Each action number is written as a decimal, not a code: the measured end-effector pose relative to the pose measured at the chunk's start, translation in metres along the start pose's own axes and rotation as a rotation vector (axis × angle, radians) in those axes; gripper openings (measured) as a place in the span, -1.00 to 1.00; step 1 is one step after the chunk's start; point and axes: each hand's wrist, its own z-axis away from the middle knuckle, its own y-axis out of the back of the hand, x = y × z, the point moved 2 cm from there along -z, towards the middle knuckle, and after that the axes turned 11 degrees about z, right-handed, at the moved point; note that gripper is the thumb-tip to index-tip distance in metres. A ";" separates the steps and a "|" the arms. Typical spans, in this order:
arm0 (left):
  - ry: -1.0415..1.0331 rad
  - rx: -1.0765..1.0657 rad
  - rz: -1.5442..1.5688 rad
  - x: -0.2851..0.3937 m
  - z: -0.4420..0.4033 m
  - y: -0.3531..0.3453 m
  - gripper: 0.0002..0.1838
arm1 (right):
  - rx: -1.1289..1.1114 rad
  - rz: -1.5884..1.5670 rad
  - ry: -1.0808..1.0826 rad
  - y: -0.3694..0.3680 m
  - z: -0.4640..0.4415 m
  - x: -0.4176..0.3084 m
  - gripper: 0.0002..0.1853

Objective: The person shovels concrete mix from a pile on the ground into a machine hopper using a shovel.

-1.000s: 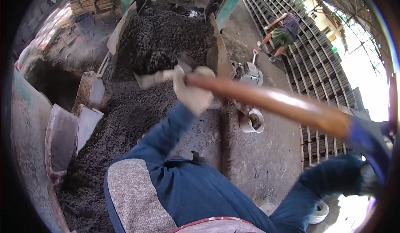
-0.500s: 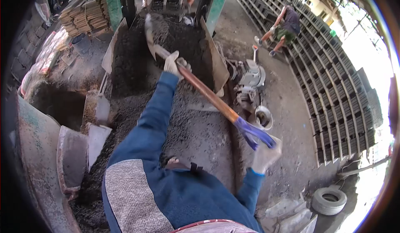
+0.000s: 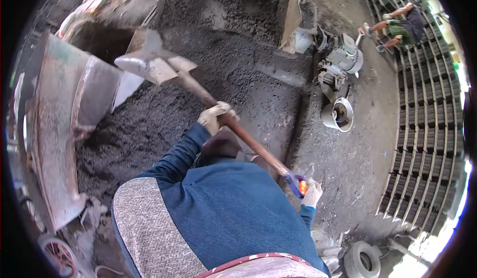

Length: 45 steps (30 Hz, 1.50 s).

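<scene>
A shovel (image 3: 258, 148) slants across the view, its metal blade (image 3: 144, 67) at the upper left above dark, crumbly material (image 3: 144, 124). My left hand (image 3: 216, 116), in a pale glove, is wrapped round the wooden shaft below the blade. At the other end my right hand (image 3: 312, 193), gloved too, closes on the purple handle with an orange grip. The blade looks bare on top. Beyond it, a trough (image 3: 294, 17) with sheet-metal sides holds more of the dark material.
A motor (image 3: 346, 57) and a white bucket (image 3: 328, 117) stand on the floor to the right. Farther right a person (image 3: 405, 27) bends beside long racks of dark blocks (image 3: 427, 114). A tyre (image 3: 361, 260) lies lower right. Rusty metal sheets (image 3: 59, 124) line the left.
The shovel has come back from the trough toward me, its blade swinging left and down. Both hands have kept hold and moved lower. My view has tilted down and turned left.
</scene>
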 end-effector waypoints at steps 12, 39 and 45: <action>-0.573 0.880 -0.245 0.036 0.040 0.083 -0.65 | -0.509 0.366 0.334 -0.076 0.001 -0.039 -0.72; 0.334 0.684 0.221 -0.136 -0.354 0.345 -0.80 | -0.019 0.031 -0.176 -0.291 -0.070 -0.037 -0.90; 0.318 0.837 0.188 -0.139 -0.252 0.319 -0.79 | -0.057 -0.081 -0.260 -0.232 -0.026 -0.001 -0.90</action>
